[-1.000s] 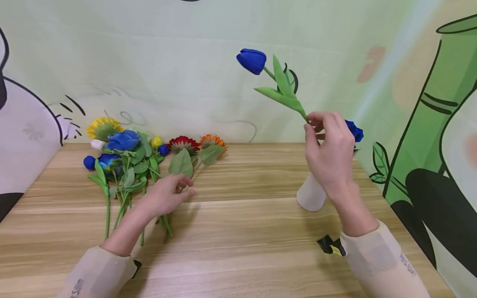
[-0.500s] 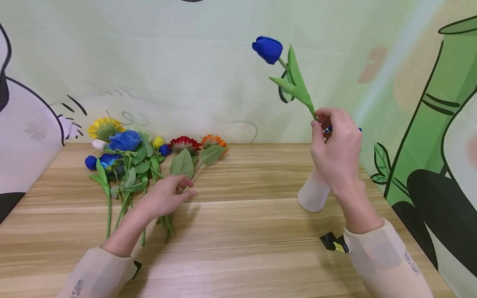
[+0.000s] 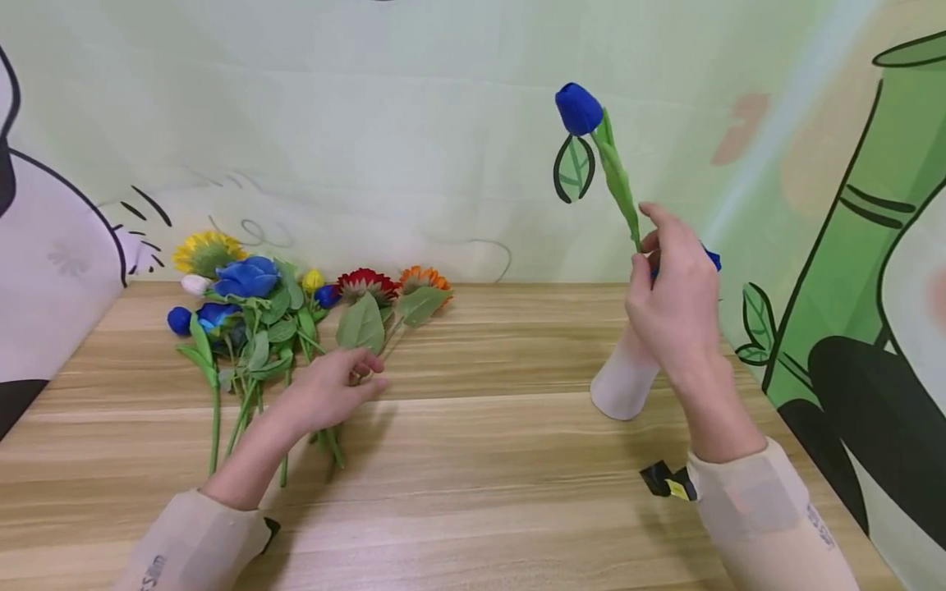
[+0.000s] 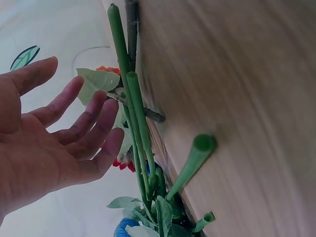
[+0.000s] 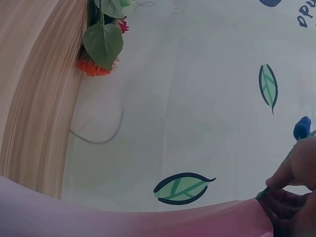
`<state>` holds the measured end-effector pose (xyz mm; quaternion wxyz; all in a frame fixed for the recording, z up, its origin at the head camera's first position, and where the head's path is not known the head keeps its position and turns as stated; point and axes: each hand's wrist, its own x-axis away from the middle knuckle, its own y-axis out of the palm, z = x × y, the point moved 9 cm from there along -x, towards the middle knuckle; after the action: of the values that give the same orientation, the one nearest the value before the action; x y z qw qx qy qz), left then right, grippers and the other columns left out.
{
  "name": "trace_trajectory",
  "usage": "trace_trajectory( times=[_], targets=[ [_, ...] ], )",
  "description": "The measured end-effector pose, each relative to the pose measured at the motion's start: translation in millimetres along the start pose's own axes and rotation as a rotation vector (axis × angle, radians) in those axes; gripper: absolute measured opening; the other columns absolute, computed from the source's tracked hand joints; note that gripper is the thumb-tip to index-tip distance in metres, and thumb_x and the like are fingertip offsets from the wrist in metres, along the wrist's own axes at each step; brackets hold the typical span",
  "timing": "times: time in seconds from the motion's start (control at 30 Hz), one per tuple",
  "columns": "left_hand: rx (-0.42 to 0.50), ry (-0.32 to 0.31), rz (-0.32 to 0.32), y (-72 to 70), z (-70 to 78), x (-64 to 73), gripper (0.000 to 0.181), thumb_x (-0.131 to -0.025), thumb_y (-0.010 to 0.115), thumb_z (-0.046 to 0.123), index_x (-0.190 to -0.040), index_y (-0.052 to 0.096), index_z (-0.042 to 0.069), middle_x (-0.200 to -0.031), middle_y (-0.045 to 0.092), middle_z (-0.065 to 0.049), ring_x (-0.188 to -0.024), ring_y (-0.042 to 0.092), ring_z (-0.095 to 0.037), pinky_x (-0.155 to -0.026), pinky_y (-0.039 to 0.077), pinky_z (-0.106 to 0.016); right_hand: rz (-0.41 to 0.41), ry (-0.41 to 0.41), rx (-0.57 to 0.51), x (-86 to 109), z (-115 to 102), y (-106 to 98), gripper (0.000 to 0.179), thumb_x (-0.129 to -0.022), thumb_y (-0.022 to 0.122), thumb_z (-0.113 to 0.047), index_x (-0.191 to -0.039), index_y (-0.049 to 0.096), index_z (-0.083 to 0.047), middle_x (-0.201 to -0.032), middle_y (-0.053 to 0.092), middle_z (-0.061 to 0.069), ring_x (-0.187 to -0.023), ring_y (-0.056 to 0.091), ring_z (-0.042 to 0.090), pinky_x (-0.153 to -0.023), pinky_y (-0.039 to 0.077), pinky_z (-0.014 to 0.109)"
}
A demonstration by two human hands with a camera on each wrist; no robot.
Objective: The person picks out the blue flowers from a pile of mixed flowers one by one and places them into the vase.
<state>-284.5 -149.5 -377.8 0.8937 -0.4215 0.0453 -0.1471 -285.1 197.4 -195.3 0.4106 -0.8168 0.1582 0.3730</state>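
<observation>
My right hand [image 3: 676, 304] pinches the green stem of a blue tulip [image 3: 579, 108] above a white vase [image 3: 619, 386]. The bloom points up, tilted slightly left. In the right wrist view the stem's lower part meets the mouth of the vase [image 5: 197, 224]; how far it reaches inside is hidden. Another blue flower [image 3: 712, 259] shows partly behind this hand. My left hand [image 3: 332, 390], fingers loosely bent and holding nothing, hovers over flower stems; the left wrist view shows its fingers [image 4: 91, 116] apart from the stems [image 4: 140, 123].
Artificial flowers lie at the table's left: a yellow sunflower [image 3: 207, 253], blue blooms [image 3: 247, 277], a red flower [image 3: 365, 284] and an orange one [image 3: 423, 281]. A printed backdrop [image 3: 414, 148] hangs behind the wooden table [image 3: 488, 484]. Black tags [image 3: 656, 478] lie by the right sleeve.
The tulip has moved right and turned more upright, its stem now over the vase. My right hand shifted slightly right, its index finger lifting. The left hand has stayed in place.
</observation>
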Motion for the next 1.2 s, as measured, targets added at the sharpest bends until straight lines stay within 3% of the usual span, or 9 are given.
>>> trace_trajectory(
  times=[0.17,0.37,0.63,0.77,0.97,1.2],
  targets=[
    [0.004,0.001,-0.003,0.0,0.7,0.2,0.037,-0.104,0.063,0.031,-0.126,0.064,0.002,-0.125,0.064,-0.025,-0.114,0.062,-0.042,-0.093,0.051,-0.057,-0.048,0.031,0.040,0.9,3.7,3.1,0.041,-0.093,0.057,0.014,-0.133,0.061,0.004,-0.105,0.062,0.023,-0.090,0.064,0.038,-0.076,0.054,0.051],
    [0.001,0.006,-0.002,0.0,0.3,0.1,0.036,-0.104,0.063,0.031,-0.126,0.065,0.002,-0.125,0.065,-0.024,-0.114,0.062,-0.041,-0.093,0.050,-0.057,-0.065,0.050,0.087,1.3,4.4,4.7,0.028,-0.095,0.057,0.005,-0.120,0.067,0.001,-0.100,0.066,0.018,-0.085,0.067,0.034,-0.071,0.054,0.051],
    [-0.001,0.006,0.006,-0.8,-0.3,1.1,0.036,-0.104,0.063,0.031,-0.125,0.065,0.002,-0.123,0.065,-0.023,-0.111,0.063,-0.040,-0.092,0.051,-0.056,-0.067,0.020,0.119,0.4,2.4,6.5,0.033,-0.101,0.065,-0.014,-0.134,0.066,-0.008,-0.099,0.071,0.016,-0.081,0.070,0.034,-0.065,0.053,0.051],
    [-0.002,0.004,0.003,-0.7,-0.7,1.5,0.035,-0.104,0.063,0.031,-0.125,0.065,0.003,-0.122,0.065,-0.022,-0.110,0.063,-0.039,-0.091,0.051,-0.056,-0.062,0.008,0.137,-0.3,2.5,7.6,0.029,-0.104,0.063,-0.018,-0.128,0.070,-0.004,-0.098,0.071,0.018,-0.080,0.070,0.034,-0.064,0.054,0.050],
    [-0.008,0.002,0.002,-0.2,-1.5,1.4,0.035,-0.104,0.063,0.031,-0.125,0.065,0.003,-0.121,0.066,-0.022,-0.109,0.064,-0.038,-0.090,0.051,-0.055,-0.076,0.046,0.161,0.6,6.2,8.3,0.021,-0.101,0.060,-0.008,-0.112,0.070,0.006,-0.098,0.068,0.021,-0.081,0.066,0.036,-0.066,0.053,0.052],
    [-0.017,-0.001,0.001,0.2,-1.9,1.5,0.035,-0.104,0.063,0.032,-0.124,0.066,0.003,-0.120,0.066,-0.021,-0.108,0.065,-0.038,-0.089,0.052,-0.055,-0.060,0.073,0.120,0.6,7.5,6.4,0.030,-0.100,0.063,-0.011,-0.126,0.064,0.004,-0.104,0.068,0.020,-0.087,0.067,0.037,-0.069,0.053,0.053]
  ],
)
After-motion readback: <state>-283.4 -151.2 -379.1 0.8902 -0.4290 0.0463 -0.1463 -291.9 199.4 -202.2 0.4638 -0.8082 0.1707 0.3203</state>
